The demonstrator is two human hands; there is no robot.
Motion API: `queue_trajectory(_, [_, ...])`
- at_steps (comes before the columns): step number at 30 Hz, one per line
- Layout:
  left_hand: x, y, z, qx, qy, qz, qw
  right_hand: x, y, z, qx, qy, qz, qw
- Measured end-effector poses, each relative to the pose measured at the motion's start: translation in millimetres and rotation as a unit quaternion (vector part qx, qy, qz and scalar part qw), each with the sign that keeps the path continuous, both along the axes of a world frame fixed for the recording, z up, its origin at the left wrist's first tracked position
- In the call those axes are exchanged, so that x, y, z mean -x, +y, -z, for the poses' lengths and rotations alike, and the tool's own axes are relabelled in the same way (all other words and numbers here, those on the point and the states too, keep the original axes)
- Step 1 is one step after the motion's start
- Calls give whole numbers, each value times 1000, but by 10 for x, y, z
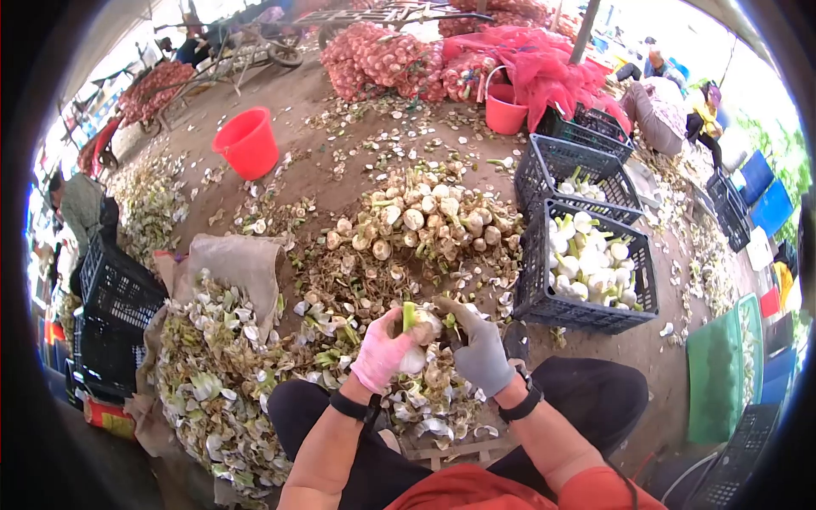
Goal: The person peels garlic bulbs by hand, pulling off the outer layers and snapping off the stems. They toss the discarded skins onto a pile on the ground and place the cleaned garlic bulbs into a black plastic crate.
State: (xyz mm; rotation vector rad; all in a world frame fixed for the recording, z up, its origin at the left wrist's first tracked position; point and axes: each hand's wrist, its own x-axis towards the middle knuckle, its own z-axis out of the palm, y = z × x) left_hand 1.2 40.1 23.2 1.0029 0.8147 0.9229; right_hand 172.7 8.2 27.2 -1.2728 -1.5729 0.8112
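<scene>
My left hand (380,350), in a pink-and-white glove, is closed around a garlic bulb (422,326) with a short green stem pointing up. From the other side my right hand (481,353), in a grey glove, curves its index finger and thumb about the bulb's right edge. A smooth white rounded shape (413,360) shows just under the left fingers. Beyond the hands lies a heap of unpeeled garlic bulbs (425,217) with dry roots and stalks. Loose garlic skins (442,399) cover the ground between my knees.
To the right stands a dark crate (531,297) of white bulbs, with another crate (529,174) behind it. A large pile of peelings (217,399) lies left. Two red buckets (247,144), net sacks of garlic (382,64) and a green bin (712,382) stand around. People (659,110) sit farther off.
</scene>
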Motion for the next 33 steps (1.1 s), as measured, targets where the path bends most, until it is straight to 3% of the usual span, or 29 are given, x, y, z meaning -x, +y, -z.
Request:
queue_trajectory(2, [19, 1, 144, 123, -109, 11, 986, -72, -96, 13, 1, -1, 8, 1000])
queue_trajectory(3, [117, 33, 255, 85, -85, 69, 990, -106, -132, 25, 4, -6, 8, 1000])
queue_trajectory(6, [33, -36, 336, 75, -132, 43, 987, -154, -274, 41, 60, 31, 7, 998])
queue_trajectory(8, [-32, -162, 110, 101, -131, -3, 986, -125, -317, 33, 145, 325, -45, 934])
queue_trajectory(9, [-69, -265, -52, 77, -92, -21, 993, -154, -384, -63, 185, 390, -55, 900])
queue_trajectory(12, [-169, -450, -95, 37, -37, -32, 998, -161, -423, -41, 179, 423, -51, 887])
queue_trajectory(13, [-218, -524, -127, -49, 19, -48, 997, -144, -417, -25, 198, 447, -37, 872])
queue_trajectory(14, [-247, -578, -147, -136, 74, -62, 986, -167, -417, 10, 195, 453, -35, 869])
queue_trajectory(15, [-255, -604, -146, -154, 88, -73, 982, -194, -413, 51, 229, 457, -48, 858])
queue_trajectory(18, [-278, -693, -239, -104, 93, -91, 986, -211, -448, 80, 271, 476, -58, 835])
queue_trajectory(20, [-236, -674, -156, -112, 91, -87, 986, -215, -447, 168, 228, 433, -76, 869])
queue_trajectory(22, [-101, -568, 13, -16, 39, -37, 998, -209, -476, 200, 215, 448, -72, 865])
queue_trajectory(23, [-96, -591, -31, 108, -72, 5, 991, -214, -469, 241, 173, 397, -81, 898])
queue_trajectory(24, [-121, -594, -77, 110, -69, 7, 992, -222, -455, 296, 131, 343, -90, 926])
queue_trajectory(26, [-156, -579, -148, 170, -69, 2, 983, -264, -449, 304, 159, 362, -95, 913])
queue_trajectory(28, [-170, -623, -253, 166, -53, 31, 984, -334, -480, 200, 233, 350, -93, 902])
queue_trajectory(30, [-222, -684, -253, 20, 50, 4, 999, -409, -488, 74, 230, 316, -88, 916])
queue_trajectory(32, [-212, -732, -236, -2, 72, 22, 997, -414, -502, 104, 229, 281, -85, 928])
queue_trajectory(33, [-246, -754, -243, -84, 151, -11, 985, -378, -489, 196, 176, 283, -92, 938])
